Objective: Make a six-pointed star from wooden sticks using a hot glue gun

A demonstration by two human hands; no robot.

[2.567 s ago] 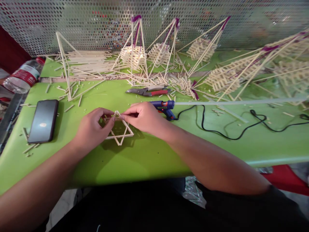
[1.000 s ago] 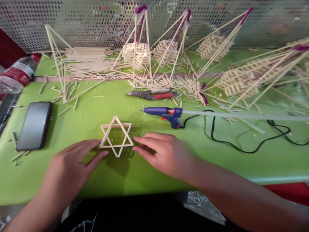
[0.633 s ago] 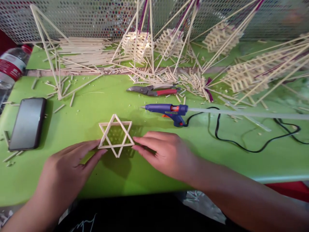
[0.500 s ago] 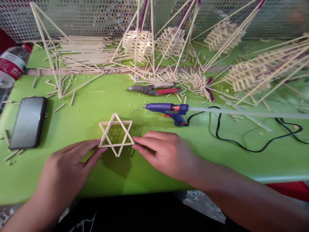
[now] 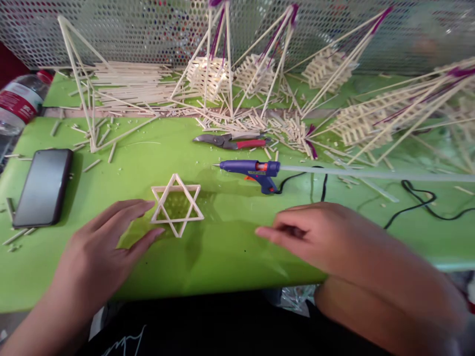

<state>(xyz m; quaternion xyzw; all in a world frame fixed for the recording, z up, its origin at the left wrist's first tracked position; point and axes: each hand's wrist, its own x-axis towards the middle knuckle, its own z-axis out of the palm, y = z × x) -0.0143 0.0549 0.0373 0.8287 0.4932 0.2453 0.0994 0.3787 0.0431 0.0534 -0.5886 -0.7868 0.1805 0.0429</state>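
A six-pointed star of thin wooden sticks point(image 5: 177, 203) lies flat on the green table point(image 5: 222, 247). My left hand point(image 5: 107, 242) rests just left of the star with its fingers spread, fingertips almost at the star's left points. My right hand point(image 5: 315, 237) hovers well to the right of the star, blurred, fingers loosely curled and holding nothing I can see. A blue glue gun point(image 5: 252, 170) lies behind it, nozzle pointing left, a long clear glue stick trailing right.
A black phone point(image 5: 42, 187) lies at the left, a water bottle point(image 5: 20, 101) beyond it. Red-handled cutters point(image 5: 232, 142) sit behind the glue gun. Stick piles and tall stick frames point(image 5: 218, 74) crowd the back by a perforated screen. A black cord point(image 5: 408, 207) runs right.
My right hand has drawn away from the star to the right. The left hand stays beside the star, which has not moved on the table.
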